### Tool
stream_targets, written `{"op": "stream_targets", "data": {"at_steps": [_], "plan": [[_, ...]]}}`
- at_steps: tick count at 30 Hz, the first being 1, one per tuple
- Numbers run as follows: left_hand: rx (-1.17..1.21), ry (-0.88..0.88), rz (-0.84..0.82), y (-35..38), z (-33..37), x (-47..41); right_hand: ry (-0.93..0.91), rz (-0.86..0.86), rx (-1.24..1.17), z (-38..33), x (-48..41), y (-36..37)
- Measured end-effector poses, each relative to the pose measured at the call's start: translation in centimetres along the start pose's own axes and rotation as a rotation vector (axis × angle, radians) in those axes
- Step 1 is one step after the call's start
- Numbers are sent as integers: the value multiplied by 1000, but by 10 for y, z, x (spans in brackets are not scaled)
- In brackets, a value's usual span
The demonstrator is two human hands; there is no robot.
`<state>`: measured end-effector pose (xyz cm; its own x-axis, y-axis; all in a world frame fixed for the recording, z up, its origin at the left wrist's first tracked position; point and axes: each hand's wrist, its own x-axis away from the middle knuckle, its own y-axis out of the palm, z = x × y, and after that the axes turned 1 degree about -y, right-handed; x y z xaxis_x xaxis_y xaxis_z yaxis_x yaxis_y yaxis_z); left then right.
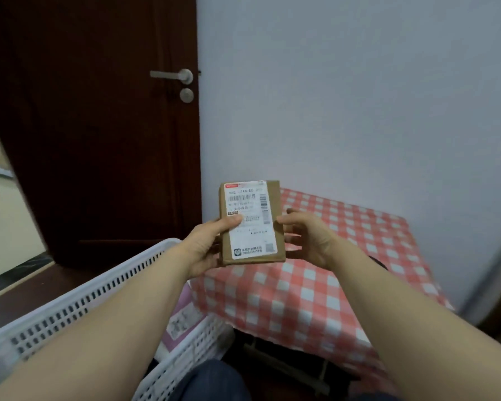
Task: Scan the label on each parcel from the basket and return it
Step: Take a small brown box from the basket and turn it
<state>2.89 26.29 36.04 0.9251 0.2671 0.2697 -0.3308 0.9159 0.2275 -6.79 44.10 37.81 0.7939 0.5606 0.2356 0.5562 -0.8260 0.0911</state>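
A small brown cardboard parcel (250, 222) with a white shipping label (248, 209) facing me is held upright above the table's near edge. My left hand (207, 244) grips its left side, thumb pressed on the label. My right hand (307, 237) is at the parcel's right edge, fingers curled around toward its back; contact looks light. A white slatted plastic basket (78, 302) stands at the lower left under my left forearm, with a pink parcel (182, 316) partly visible inside it.
A small table with a red-and-white checked cloth (315, 285) sits against the pale wall on the right. A dark wooden door (99, 125) with a metal handle stands behind the basket. My knee in dark trousers shows at the bottom.
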Motion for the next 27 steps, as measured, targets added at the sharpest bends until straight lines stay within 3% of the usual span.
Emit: {"op": "stream_targets", "data": {"at_steps": [11, 14, 17, 20, 27], "plan": [[258, -5, -73, 74, -3, 33, -30, -61, -50, 3, 54, -51], [173, -23, -96, 84, -3, 33, -106, -2, -91, 1, 59, -65], [-8, 54, 33, 88, 6, 27, -177, 122, -78, -8, 61, -83], [-39, 167, 130, 87, 18, 12, -201, 197, -85, -17, 60, -96], [-196, 21, 15, 91, 27, 3, -145, 117, -83, -17, 49, -106]]}}
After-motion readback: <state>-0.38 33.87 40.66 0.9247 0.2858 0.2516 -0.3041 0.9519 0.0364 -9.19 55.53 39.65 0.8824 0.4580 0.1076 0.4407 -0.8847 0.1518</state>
